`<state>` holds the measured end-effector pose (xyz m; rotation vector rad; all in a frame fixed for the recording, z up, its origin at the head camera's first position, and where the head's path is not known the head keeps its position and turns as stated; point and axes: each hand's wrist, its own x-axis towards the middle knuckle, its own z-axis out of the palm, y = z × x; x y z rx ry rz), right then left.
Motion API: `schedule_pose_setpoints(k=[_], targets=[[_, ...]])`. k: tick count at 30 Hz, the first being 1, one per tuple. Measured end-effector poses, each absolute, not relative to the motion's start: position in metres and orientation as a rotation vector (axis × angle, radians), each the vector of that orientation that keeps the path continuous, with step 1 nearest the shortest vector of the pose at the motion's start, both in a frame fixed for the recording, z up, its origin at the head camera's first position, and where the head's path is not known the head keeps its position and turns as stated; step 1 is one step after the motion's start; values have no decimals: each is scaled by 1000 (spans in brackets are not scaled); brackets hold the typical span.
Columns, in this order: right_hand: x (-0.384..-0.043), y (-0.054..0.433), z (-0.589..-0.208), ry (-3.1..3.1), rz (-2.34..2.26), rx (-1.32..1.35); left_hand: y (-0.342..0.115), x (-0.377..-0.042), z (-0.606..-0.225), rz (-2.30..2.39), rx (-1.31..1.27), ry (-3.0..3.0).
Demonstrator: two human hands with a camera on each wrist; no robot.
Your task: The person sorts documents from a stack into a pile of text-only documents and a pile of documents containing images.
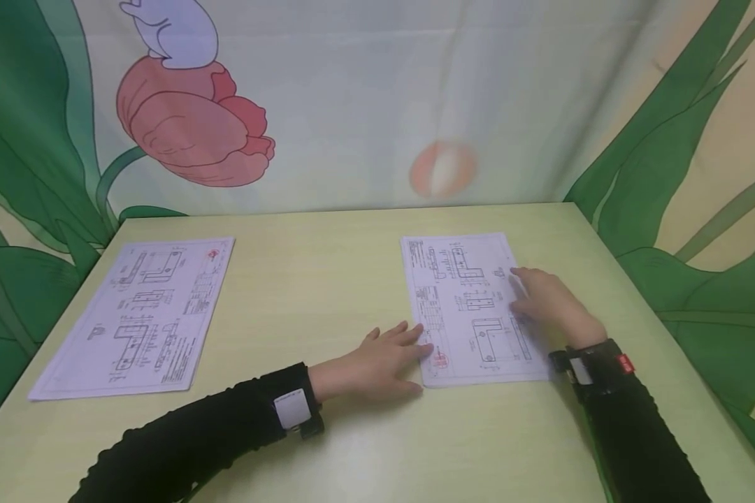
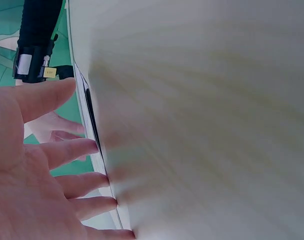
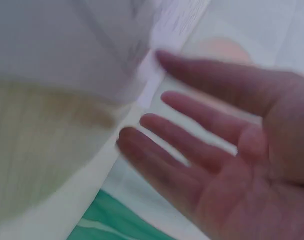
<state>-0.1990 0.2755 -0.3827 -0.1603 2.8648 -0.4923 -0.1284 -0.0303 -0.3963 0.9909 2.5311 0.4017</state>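
A stack of printed technical drawings [image 1: 453, 307] lies toward the right of the table, its top sheet showing L-shaped parts and a red stamp. My left hand [image 1: 380, 360] is spread with its fingertips at the stack's left edge, palm toward the tabletop. At the opposite edge is my right hand [image 1: 550, 300], fingers extended, thumb and fingertips right at the paper's border. The right wrist view shows the right hand [image 3: 217, 140] from the palm side, slightly blurred, beside the sheets [image 3: 67, 45]. Neither hand has its fingers curled round anything.
A second stack of drawings [image 1: 145, 314] lies at the table's left side, turned the other way round. The pale wooden table [image 1: 314, 272] ends at a printed curtain [image 1: 352, 105] behind it. Leaf-patterned cloth [image 1: 686, 230] hangs beyond the right edge.
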Motion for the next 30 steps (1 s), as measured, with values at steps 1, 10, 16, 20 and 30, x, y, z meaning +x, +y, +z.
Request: schedule_pose_setpoints(k=[1, 10, 16, 20, 30], targets=[[-197, 272, -383, 2852, -467, -213, -30, -128, -396, 400, 991, 2532], [-176, 247, -386, 2729, -338, -421, -29, -129, -396, 388, 983, 2533], [-175, 244, -388, 2724, -273, -419, -31, -131, -394, 375, 965, 2533], [-175, 243, -387, 2741, -257, -455, -42, -131, -383, 418, 948, 2610], [-173, 243, -388, 2718, -284, -399, -141, -135, -341, 648, 788, 3158]])
